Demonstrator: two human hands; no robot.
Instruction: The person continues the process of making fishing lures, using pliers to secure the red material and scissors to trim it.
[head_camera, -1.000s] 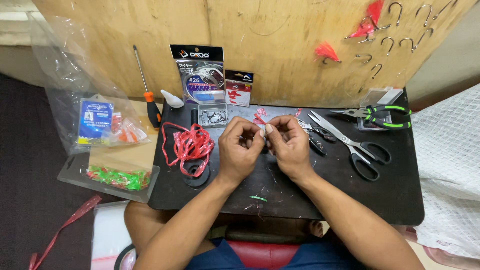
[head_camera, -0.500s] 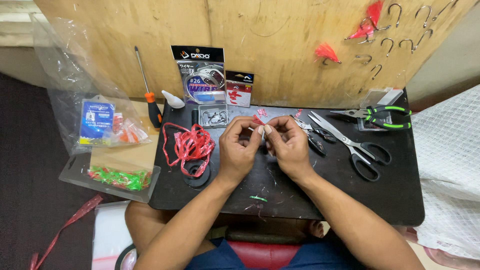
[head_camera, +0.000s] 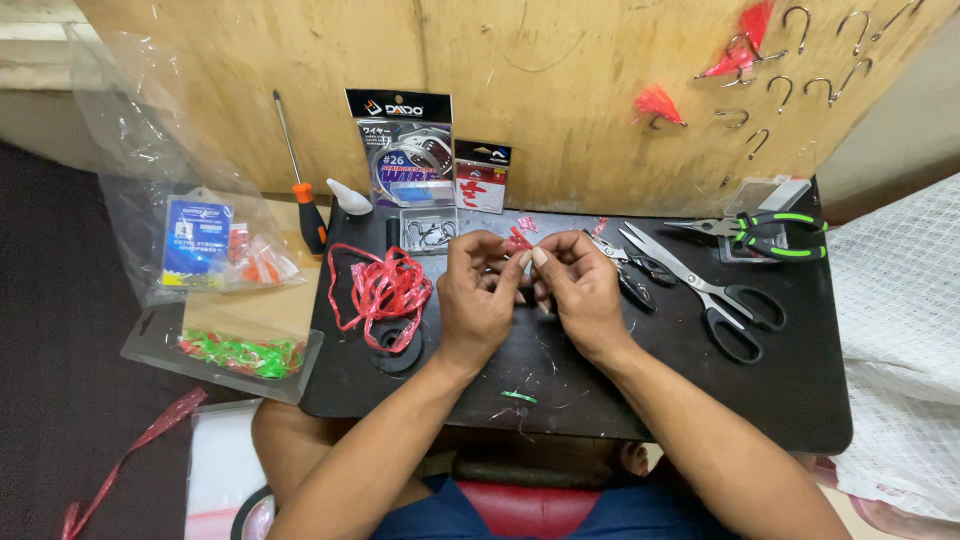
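I see my left hand and right hand meeting fingertip to fingertip, both pinching a small red tuft — it sits at the top of the pinch, just beyond both thumbs, equally near each hand — scissors lie right of my right hand.

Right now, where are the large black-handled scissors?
In the head view, the black-handled scissors lie on the black board, just to the side of the right hand, below the green-handled pliers, blades pointing up-left.
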